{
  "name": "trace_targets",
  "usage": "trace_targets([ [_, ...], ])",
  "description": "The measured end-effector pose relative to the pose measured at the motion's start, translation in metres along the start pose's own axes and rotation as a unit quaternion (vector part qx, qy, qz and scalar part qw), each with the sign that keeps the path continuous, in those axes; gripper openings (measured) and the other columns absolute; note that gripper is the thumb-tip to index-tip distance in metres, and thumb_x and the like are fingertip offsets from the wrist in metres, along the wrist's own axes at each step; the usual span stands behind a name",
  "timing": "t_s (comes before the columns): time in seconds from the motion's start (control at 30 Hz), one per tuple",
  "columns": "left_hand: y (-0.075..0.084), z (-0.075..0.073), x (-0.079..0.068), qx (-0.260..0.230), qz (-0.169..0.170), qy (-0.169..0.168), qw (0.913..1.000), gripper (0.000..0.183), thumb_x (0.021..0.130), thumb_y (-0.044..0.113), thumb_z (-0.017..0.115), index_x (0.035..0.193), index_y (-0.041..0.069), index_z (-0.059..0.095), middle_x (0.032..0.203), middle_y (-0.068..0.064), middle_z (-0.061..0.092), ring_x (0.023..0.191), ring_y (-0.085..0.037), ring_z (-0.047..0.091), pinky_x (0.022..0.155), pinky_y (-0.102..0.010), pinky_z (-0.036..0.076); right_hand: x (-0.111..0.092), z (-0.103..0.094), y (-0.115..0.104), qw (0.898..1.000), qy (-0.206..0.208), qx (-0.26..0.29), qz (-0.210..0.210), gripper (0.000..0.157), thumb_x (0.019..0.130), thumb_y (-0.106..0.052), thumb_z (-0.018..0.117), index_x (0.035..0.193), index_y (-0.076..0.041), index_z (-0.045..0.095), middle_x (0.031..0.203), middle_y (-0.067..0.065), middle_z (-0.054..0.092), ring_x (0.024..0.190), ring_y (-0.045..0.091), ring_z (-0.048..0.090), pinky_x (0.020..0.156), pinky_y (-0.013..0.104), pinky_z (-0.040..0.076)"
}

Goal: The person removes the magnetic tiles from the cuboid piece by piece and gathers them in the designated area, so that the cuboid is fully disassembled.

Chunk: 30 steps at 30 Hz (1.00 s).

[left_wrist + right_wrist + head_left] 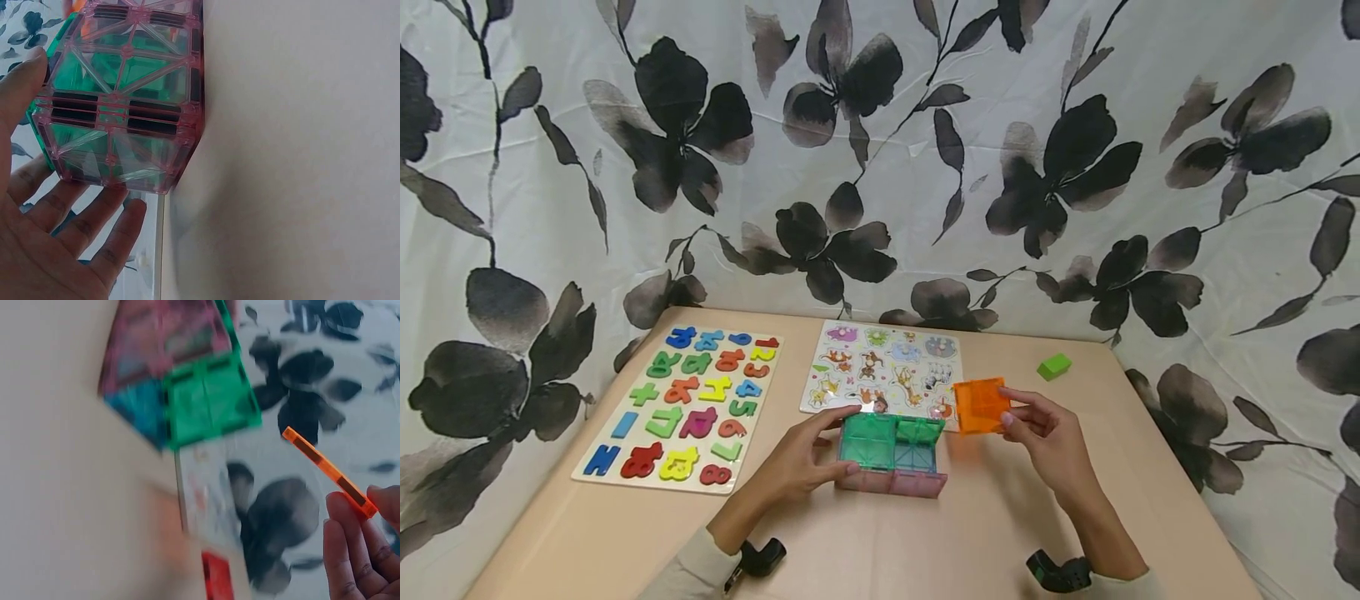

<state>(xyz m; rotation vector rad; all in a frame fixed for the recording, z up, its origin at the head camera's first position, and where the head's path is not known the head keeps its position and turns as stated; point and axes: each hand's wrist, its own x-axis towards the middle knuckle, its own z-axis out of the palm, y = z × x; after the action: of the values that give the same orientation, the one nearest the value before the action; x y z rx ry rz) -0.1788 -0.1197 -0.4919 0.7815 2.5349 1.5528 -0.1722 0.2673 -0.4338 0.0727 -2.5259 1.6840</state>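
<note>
A box-like build of see-through magnetic tiles (891, 482) stands on the table, with pink tiles in front and green ones above. Its right part is open at the top, and blue shows inside. My left hand (808, 458) grips the left end, thumb near the front and index finger at the back top edge; the left wrist view has its fingers (119, 234) along that end. Off to the right, my right hand (1048, 437) pinches an orange magnetic tile (981, 406) by one edge, above the table. Edge-on, the orange tile (328, 470) appears apart from the build.
Behind the build lies an animal puzzle board (850, 379). A letter and number puzzle board (625, 421) with colourful pieces takes up the left side. One small green block (1054, 367) sits at the back right. Flower-patterned cloth (925, 167) hangs behind the table (970, 542).
</note>
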Motion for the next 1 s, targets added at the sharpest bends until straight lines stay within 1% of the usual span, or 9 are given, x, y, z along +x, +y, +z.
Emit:
trace_targets([
  [0.13,-0.001,0.0,0.0,0.0,0.001,-0.002,1.0,0.078,0.092,0.031,0.085,0.159,0.018,0.048,0.161,-0.009,0.053,0.141,-0.035,0.058,0.107,-0.056,0.057,0.008,-0.023,0.018,1.0,0.016,-0.002,0.011,0.044,0.103,-0.005,0.068,0.146,-0.008,0.063,0.121,0.028,0.071,0.092,0.014,0.079,0.083,0.022,0.065],
  [0.2,-0.001,0.0,0.0,-0.001,0.001,-0.003,1.0,0.077,0.092,0.031,0.085,0.159,0.018,0.048,0.161,-0.01,0.053,0.141,-0.036,0.058,0.107,-0.057,0.057,0.013,-0.034,0.027,1.0,0.022,-0.005,0.019,0.045,0.103,-0.005,0.067,0.148,-0.007,0.061,0.122,0.027,0.071,0.093,0.012,0.079,0.084,0.023,0.065],
  [0.27,-0.001,0.0,0.0,0.0,0.001,-0.003,1.0,0.077,0.093,0.032,0.084,0.159,0.018,0.048,0.161,-0.011,0.053,0.141,-0.037,0.058,0.106,-0.057,0.058,0.018,-0.046,0.036,0.999,0.026,-0.004,0.029,0.047,0.104,-0.004,0.065,0.151,-0.008,0.059,0.123,0.024,0.072,0.093,0.01,0.079,0.083,0.023,0.065],
  [0.4,-0.002,0.001,0.001,0.003,0.001,-0.001,1.0,0.076,0.093,0.031,0.084,0.159,0.018,0.048,0.16,-0.012,0.053,0.14,-0.038,0.059,0.106,-0.056,0.058,0.028,-0.067,0.058,0.999,0.03,-0.005,0.046,0.05,0.105,-0.004,0.063,0.154,-0.008,0.055,0.118,0.01,0.075,0.093,0.005,0.078,0.083,0.022,0.065],
  [0.57,-0.002,0.001,0.0,0.008,0.002,0.001,1.0,0.075,0.094,0.032,0.084,0.158,0.018,0.049,0.16,-0.012,0.054,0.14,-0.038,0.059,0.105,-0.056,0.058,0.038,-0.089,0.085,0.998,0.033,-0.003,0.056,0.051,0.106,-0.003,0.062,0.156,-0.005,0.051,0.112,0.0,0.077,0.094,0.007,0.078,0.084,0.024,0.065],
  [0.67,-0.002,0.001,0.0,0.007,0.0,0.001,1.0,0.075,0.093,0.032,0.084,0.158,0.018,0.049,0.16,-0.011,0.054,0.14,-0.037,0.059,0.106,-0.056,0.058,0.043,-0.098,0.097,0.996,0.036,-0.003,0.076,0.051,0.106,-0.005,0.062,0.156,-0.005,0.051,0.109,-0.004,0.075,0.094,0.007,0.077,0.085,0.025,0.065],
  [0.77,-0.001,0.001,0.001,0.004,-0.001,0.001,1.0,0.076,0.092,0.032,0.085,0.158,0.019,0.049,0.16,-0.009,0.054,0.141,-0.036,0.059,0.107,-0.055,0.057,0.047,-0.104,0.104,0.994,0.034,-0.001,0.1,0.052,0.106,-0.006,0.063,0.156,-0.004,0.049,0.104,-0.006,0.074,0.091,0.009,0.076,0.084,0.026,0.065],
  [0.93,-0.001,0.0,0.0,-0.001,-0.002,0.001,1.0,0.077,0.091,0.031,0.086,0.158,0.019,0.049,0.16,-0.009,0.054,0.141,-0.035,0.059,0.108,-0.056,0.057,0.053,-0.107,0.112,0.992,0.023,0.012,0.125,0.052,0.107,-0.004,0.06,0.156,0.002,0.046,0.095,-0.008,0.076,0.085,0.013,0.078,0.082,0.029,0.067],
  [1.0,-0.001,0.0,0.0,-0.003,-0.003,0.0,1.0,0.077,0.091,0.031,0.086,0.158,0.019,0.049,0.16,-0.009,0.053,0.141,-0.035,0.058,0.108,-0.056,0.057,0.055,-0.107,0.115,0.991,0.022,0.006,0.13,0.051,0.108,-0.004,0.059,0.156,0.002,0.045,0.096,-0.006,0.077,0.084,0.012,0.078,0.081,0.029,0.067],
])
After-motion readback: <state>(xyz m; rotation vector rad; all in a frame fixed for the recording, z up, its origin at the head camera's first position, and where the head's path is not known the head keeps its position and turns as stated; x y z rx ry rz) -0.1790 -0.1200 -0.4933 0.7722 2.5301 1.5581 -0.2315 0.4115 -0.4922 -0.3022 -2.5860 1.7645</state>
